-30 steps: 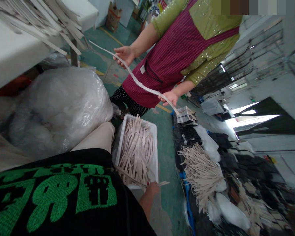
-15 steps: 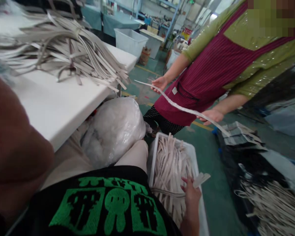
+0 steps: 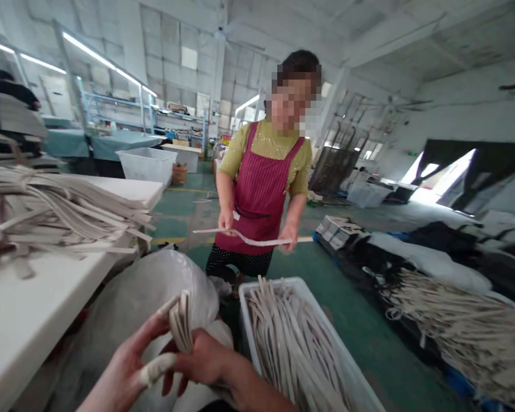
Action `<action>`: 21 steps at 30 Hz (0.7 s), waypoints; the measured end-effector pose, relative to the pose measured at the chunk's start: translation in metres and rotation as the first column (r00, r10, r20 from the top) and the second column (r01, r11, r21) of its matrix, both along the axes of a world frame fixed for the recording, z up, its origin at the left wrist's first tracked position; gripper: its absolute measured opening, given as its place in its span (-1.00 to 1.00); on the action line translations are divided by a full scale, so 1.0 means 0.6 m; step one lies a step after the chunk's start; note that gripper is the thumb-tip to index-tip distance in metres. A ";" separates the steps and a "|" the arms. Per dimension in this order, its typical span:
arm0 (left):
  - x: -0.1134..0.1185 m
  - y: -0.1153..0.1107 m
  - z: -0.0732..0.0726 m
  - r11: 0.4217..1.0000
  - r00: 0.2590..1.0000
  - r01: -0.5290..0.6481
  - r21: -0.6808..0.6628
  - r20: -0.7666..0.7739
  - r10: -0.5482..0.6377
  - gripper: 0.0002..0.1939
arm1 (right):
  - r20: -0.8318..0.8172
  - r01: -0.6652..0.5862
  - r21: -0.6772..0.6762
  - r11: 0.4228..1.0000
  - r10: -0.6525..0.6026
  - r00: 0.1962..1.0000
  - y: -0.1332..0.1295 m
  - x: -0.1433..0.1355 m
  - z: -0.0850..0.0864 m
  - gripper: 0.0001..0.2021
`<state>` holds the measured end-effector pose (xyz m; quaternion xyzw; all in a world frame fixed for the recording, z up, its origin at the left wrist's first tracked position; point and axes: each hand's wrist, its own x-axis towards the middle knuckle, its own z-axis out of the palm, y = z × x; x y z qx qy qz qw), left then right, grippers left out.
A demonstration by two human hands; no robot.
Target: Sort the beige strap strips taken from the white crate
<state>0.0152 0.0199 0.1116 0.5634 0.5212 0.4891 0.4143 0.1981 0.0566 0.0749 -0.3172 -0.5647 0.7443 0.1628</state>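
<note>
Both my hands meet low in the view around a small bundle of pale strips (image 3: 181, 323) with its folded or stacked ends up. My right hand (image 3: 212, 355) is closed on the lower part of the bundle. Fingers of my left hand (image 3: 131, 360) press against the bundle's upper left side, its thumb lying lower by my right hand. White covers show on the left thumb and index finger. To the right stands a white plastic bin (image 3: 298, 281) filled with long pale strips (image 3: 292, 349).
A co-worker in a maroon apron (image 3: 261, 194) faces me, holding one long strip (image 3: 257, 241) in two hands. At left, strips (image 3: 68, 200) lie piled on a white table (image 3: 8, 337). A large plastic bag (image 3: 154, 280) sits beside it. More strips (image 3: 463, 326) lie on the floor at right.
My view has tilted up. My right hand has left the bin with strips and moved left, where my left hand now meets it. The co-worker still holds the strip.
</note>
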 end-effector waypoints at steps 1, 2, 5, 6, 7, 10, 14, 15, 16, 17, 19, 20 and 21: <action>0.004 0.001 -0.019 0.999 0.999 -0.023 -0.033 0.024 0.024 -0.27 | 0.006 -0.012 -0.010 1.000 0.012 1.000 -0.004 -0.016 -0.004 -0.53; 0.004 0.001 -0.037 0.996 0.997 -0.055 -0.070 0.056 0.059 -0.28 | 0.016 -0.017 -0.027 0.999 0.018 1.000 -0.007 -0.030 -0.009 -0.55; -0.006 0.003 -0.078 0.976 0.986 -0.050 -0.211 0.147 0.083 -0.27 | 0.004 -0.014 -0.090 0.996 0.014 1.000 -0.012 -0.062 -0.021 -0.58; -0.009 0.004 -0.087 0.967 0.984 -0.025 -0.253 0.164 0.069 -0.28 | 0.004 -0.003 -0.105 0.995 0.004 1.000 -0.010 -0.069 -0.024 -0.57; -0.011 0.004 -0.095 0.955 0.984 0.010 -0.295 0.175 0.044 -0.29 | 0.017 0.003 -0.117 0.993 -0.001 1.000 -0.007 -0.073 -0.026 -0.57; -0.005 -0.001 -0.110 0.921 0.977 0.077 -0.382 0.214 0.008 -0.36 | 0.118 -0.020 -0.140 0.990 0.036 0.992 0.001 -0.068 -0.043 -0.63; 0.011 -0.004 -0.145 0.925 0.948 -0.038 -0.377 0.278 0.153 -0.44 | 0.205 -0.044 -0.072 0.996 0.058 0.977 -0.011 -0.027 -0.098 -0.72; 0.011 0.000 -0.161 0.922 0.934 -0.044 -0.385 0.310 0.175 -0.43 | 0.215 -0.025 -0.058 0.998 0.037 0.976 -0.015 -0.014 -0.115 -0.69; 0.009 0.006 -0.181 0.915 0.918 -0.044 -0.402 0.346 0.196 -0.41 | 0.218 0.005 -0.043 0.999 0.005 0.976 -0.017 -0.001 -0.133 -0.66; 0.003 0.013 -0.204 0.898 0.899 -0.061 -0.435 0.367 0.240 -0.38 | 0.217 0.041 -0.027 0.999 -0.034 0.976 -0.018 0.011 -0.150 -0.62; -0.016 0.025 -0.251 0.815 0.881 -0.143 -0.562 0.303 0.363 -0.36 | 0.210 0.137 0.002 0.991 -0.134 0.969 -0.016 0.032 -0.181 -0.50; -0.029 0.029 -0.274 0.751 0.885 -0.208 -0.626 0.206 0.417 -0.40 | 0.208 0.188 0.015 0.982 -0.187 0.960 -0.014 0.040 -0.194 -0.44; -0.043 0.031 -0.295 0.694 0.883 -0.265 -0.669 0.121 0.454 -0.44 | 0.211 0.238 0.029 0.971 -0.239 0.948 -0.012 0.047 -0.205 -0.38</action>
